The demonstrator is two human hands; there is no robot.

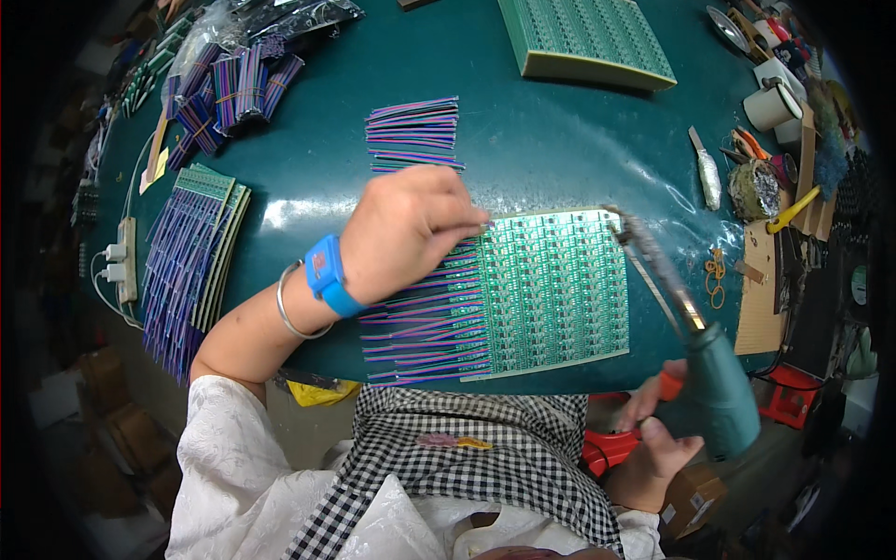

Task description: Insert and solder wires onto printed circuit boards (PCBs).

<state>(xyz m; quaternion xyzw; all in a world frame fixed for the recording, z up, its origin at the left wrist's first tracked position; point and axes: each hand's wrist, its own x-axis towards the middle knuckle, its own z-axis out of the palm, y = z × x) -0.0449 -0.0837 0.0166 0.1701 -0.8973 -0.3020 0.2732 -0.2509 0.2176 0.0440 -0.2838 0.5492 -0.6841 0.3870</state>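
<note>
My left hand [406, 224], with a blue watch on the wrist, is closed in a pinch at the far left corner of a green circuit board panel [555, 289]. A thin wire end shows at its fingertips; most of that wire is hidden. Below this hand, a row of purple-and-black wires [420, 327] runs along the panel's left edge. My right hand [658, 434] is wrapped round a teal soldering gun [719, 392] with a red trigger. The gun's slender tip reaches over the panel's far right corner; I cannot tell whether it touches.
Loose wires [413, 131] lie beyond my left hand. Wired panels [201, 252] are stacked at left, below bundled wires [247, 84]. A thick stack of panels [597, 42] stands at the back. A wrapped blade [707, 168], rubber bands [715, 278] and a mug [772, 105] are at right.
</note>
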